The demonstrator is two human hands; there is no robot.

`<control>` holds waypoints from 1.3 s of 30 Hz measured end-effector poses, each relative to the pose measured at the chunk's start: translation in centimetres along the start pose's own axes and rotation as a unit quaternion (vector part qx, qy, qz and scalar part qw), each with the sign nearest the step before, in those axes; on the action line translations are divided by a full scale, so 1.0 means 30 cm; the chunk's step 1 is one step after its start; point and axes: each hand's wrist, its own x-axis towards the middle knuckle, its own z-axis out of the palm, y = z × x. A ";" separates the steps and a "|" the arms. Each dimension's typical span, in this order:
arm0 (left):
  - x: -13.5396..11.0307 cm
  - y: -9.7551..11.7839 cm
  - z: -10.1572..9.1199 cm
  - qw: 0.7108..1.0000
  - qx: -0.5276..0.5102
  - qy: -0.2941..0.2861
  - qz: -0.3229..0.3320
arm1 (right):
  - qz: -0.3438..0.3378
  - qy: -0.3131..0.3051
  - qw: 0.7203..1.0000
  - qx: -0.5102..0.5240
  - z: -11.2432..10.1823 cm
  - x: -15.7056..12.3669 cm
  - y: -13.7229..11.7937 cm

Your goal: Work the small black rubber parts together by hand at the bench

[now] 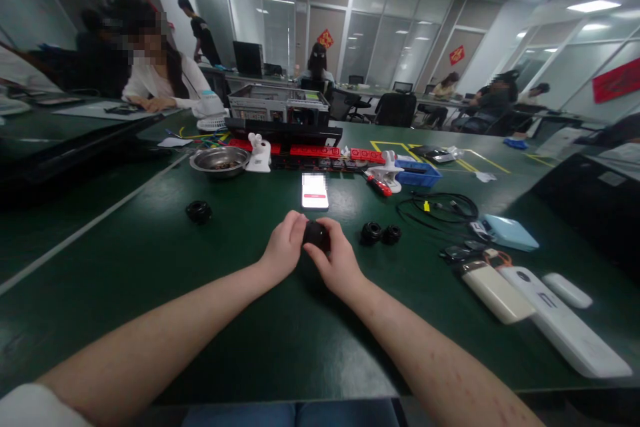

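Between my two hands is a rounded black object [316, 233], partly covered by fingers, so its kind is hard to tell. My left hand [286, 240] is closed against its left side. My right hand [339, 255] curves round the right side, thumb in front and fingers on top. Right of my hands lie two black ring-shaped parts, a larger one [371, 233] and a smaller one [392, 234]. Another black ring-shaped part [199, 211] sits apart on the left. Just beyond my hands a phone [315, 191] lies with its screen lit.
Farther back stand a metal bowl [220, 161], red power strips [315, 151], a blue tray [419, 173] and an opened metal case [279, 105]. Cables [440, 205], a light-blue box [510, 232] and a long white device [565, 320] lie on the right. A person [160, 73] sits across at the left.
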 end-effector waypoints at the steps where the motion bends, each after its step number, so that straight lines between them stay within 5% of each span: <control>1: 0.002 0.002 0.008 0.999 -0.021 -0.006 -0.028 | -0.041 -0.010 0.997 -0.057 -0.008 0.001 -0.003; 4: 0.001 -0.007 0.017 0.997 -0.044 -0.018 -0.061 | -0.074 -0.022 0.990 -0.114 -0.023 0.002 -0.017; 7: -0.012 -0.021 0.000 0.999 -0.018 -0.037 0.007 | 0.079 -0.021 0.997 0.005 -0.021 0.004 -0.021; 9: -0.022 -0.024 -0.016 0.994 0.028 -0.067 0.088 | 0.199 -0.051 0.972 0.114 -0.018 0.008 -0.012; 11: -0.027 -0.020 -0.026 0.986 0.061 -0.093 0.128 | 0.244 -0.063 0.952 0.173 -0.018 0.014 0.004; 19: -0.035 -0.001 -0.004 0.985 -0.073 -0.155 0.001 | 0.089 -0.014 0.995 -0.033 -0.020 0.005 0.036; 27: -0.025 0.025 0.039 0.942 -0.221 -0.124 -0.220 | 0.059 -0.032 0.985 -0.157 -0.012 0.008 0.026; 33: 0.014 0.005 -0.008 0.894 -0.245 -0.196 -0.319 | -0.100 -0.092 0.967 -0.215 -0.011 0.004 -0.025; 35: 0.018 -0.004 -0.018 0.894 -0.255 -0.197 -0.312 | -0.085 -0.080 0.979 -0.167 -0.010 -0.004 -0.028; 39: 0.008 -0.011 -0.008 0.919 -0.257 -0.164 -0.251 | 0.092 -0.073 0.990 -0.078 -0.018 -0.011 0.016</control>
